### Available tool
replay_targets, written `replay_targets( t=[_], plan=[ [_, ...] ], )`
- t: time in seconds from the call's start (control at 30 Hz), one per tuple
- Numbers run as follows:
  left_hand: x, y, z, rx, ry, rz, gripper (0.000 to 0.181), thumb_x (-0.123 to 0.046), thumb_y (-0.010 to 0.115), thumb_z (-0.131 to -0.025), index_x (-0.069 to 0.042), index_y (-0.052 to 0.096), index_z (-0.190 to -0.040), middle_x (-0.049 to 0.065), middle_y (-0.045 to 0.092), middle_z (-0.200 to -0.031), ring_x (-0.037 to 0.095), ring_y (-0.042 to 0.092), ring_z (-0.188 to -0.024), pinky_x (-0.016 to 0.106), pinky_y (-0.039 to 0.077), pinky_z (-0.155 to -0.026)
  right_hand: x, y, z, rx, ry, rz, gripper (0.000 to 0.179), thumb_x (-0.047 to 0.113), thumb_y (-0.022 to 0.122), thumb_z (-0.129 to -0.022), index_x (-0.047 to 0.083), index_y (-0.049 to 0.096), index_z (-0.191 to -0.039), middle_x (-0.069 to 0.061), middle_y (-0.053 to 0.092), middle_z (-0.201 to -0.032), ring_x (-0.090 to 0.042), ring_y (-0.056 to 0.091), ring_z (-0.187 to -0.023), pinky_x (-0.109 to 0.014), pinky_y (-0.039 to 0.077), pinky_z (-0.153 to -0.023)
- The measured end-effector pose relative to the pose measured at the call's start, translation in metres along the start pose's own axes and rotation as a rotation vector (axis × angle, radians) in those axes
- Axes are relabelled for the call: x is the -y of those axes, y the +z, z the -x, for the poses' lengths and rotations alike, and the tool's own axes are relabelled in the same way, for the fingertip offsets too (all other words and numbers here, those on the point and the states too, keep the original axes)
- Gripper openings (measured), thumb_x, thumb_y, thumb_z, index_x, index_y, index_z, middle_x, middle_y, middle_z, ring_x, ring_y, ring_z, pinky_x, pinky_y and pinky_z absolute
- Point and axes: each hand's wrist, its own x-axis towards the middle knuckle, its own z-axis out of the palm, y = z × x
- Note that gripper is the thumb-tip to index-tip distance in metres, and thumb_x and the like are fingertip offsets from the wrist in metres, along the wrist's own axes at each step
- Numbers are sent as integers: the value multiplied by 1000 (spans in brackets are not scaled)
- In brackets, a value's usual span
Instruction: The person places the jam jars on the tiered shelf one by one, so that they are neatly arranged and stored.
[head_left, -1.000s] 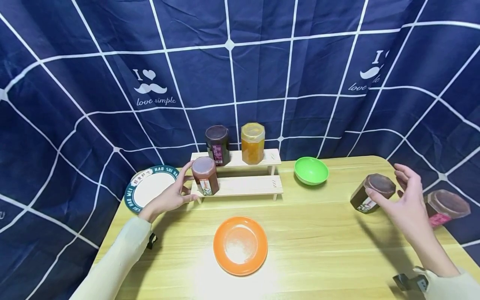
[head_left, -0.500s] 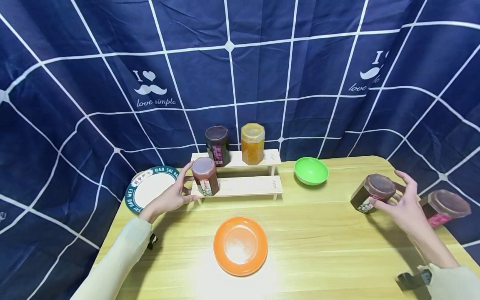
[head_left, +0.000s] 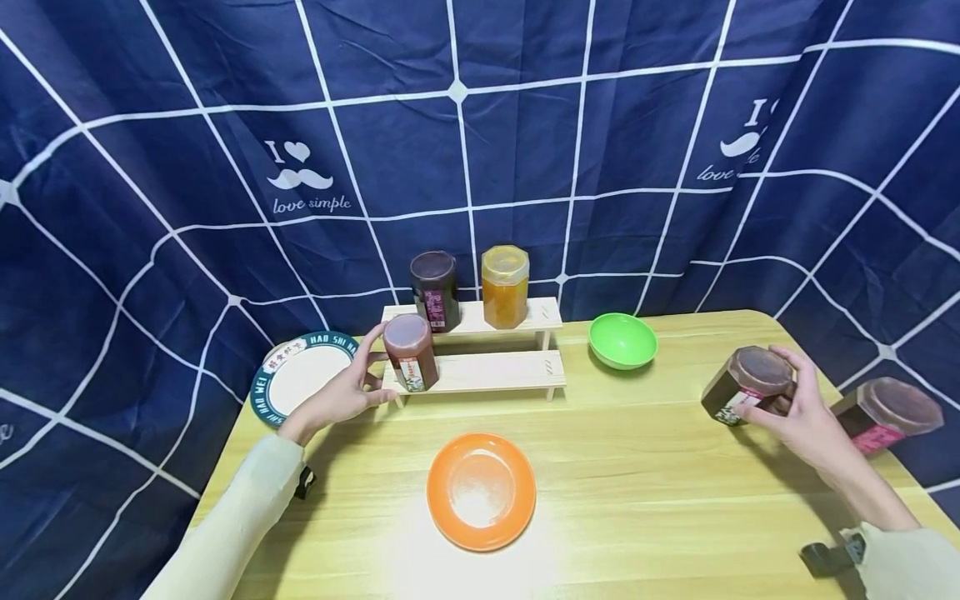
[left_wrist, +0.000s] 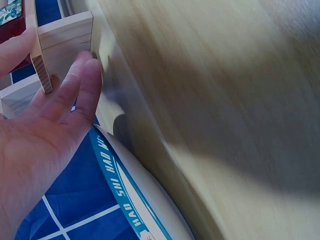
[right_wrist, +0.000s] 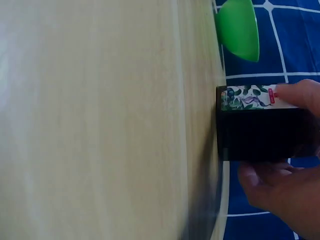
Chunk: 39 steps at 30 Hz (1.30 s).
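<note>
On the right of the table, my right hand (head_left: 810,421) grips a dark jam jar (head_left: 738,385) with a white and pink label. In the right wrist view the thumb presses the jar's flowered label (right_wrist: 247,97) while the fingers (right_wrist: 262,182) lie on the opposite side. At the left, my left hand (head_left: 337,400) stays beside a reddish jam jar (head_left: 411,357) on the lower step of a wooden rack (head_left: 495,371). One fingertip is at this jar's side. The left wrist view shows other fingers (left_wrist: 90,85) fairly straight beside the rack's end.
A dark jar (head_left: 437,292) and a yellow jar (head_left: 505,292) stand on the upper step. A green bowl (head_left: 622,342), an orange plate (head_left: 481,492) and a teal-rimmed plate (head_left: 260,392) sit on the table. Another jar (head_left: 888,412) stands at the right edge, partly behind the right hand.
My right hand has moved left and closed in on the dark jar, its thumb coming onto the label and its fingers round the far side. The left hand and reddish jar look unmoved.
</note>
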Motion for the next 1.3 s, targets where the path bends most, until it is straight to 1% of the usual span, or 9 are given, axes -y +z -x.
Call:
replay_targets(
  t=[0.1,0.23,0.37,0.53,0.7,0.9,1.03,1.2,1.3],
  plan=[
    [0,1,0,1,2,8,112,10,74,-99,-22,-3,-175,38,38,-163,41,69,-104,52,53,-96,2,-1,0,-2,7,92,106,-28,73,-85,21,21,-164,7,53,-130,5,65,-105,-10,51,-84],
    [0,1,0,1,4,11,112,9,74,-99,-23,-3,-175,37,38,-163,40,70,-104,49,53,-95,5,1,0,7,-11,201,106,-24,77,-86,19,20,-164,9,52,-130,7,64,-106,-10,51,-84],
    [0,0,1,-5,10,11,112,9,75,-99,-22,-2,-175,38,39,-162,39,69,-103,47,53,-94,8,4,1,18,-30,265,105,-20,81,-86,19,21,-164,12,54,-129,9,63,-107,-9,50,-84],
    [1,0,1,-5,11,9,112,8,75,-99,-23,-1,-175,38,38,-163,40,69,-104,49,53,-95,10,6,3,-6,-25,298,104,-17,84,-85,18,24,-162,15,57,-126,10,63,-105,-9,51,-82],
    [1,1,1,-5,16,8,111,8,74,-99,-22,-1,-175,39,36,-163,41,69,-104,49,53,-95,15,8,7,-34,16,343,101,-7,90,-85,23,29,-159,17,63,-117,8,66,-95,-12,53,-75],
    [2,1,1,-3,21,4,111,8,75,-99,-21,-1,-175,39,36,-163,41,70,-105,49,54,-94,24,15,12,-7,32,354,98,-3,91,-86,16,29,-160,15,65,-114,1,70,-90,-16,55,-72],
    [1,1,1,-7,15,-3,112,9,75,-99,-23,-1,-175,38,37,-163,40,70,-105,51,53,-96,35,20,15,9,66,419,96,7,94,-87,17,31,-159,17,66,-110,-3,70,-84,-19,52,-69],
    [1,0,2,-9,21,3,111,9,74,-99,-22,-1,-175,39,37,-162,41,71,-105,53,53,-96,46,32,18,23,103,488,101,19,97,-85,14,32,-162,6,68,-111,-4,68,-84,-21,48,-70],
    [1,0,1,-4,24,0,111,9,74,-99,-21,-1,-175,39,37,-163,42,70,-106,53,53,-97,51,41,19,21,96,479,101,18,98,-84,13,33,-162,5,68,-114,-3,68,-86,-18,48,-72]
  ],
)
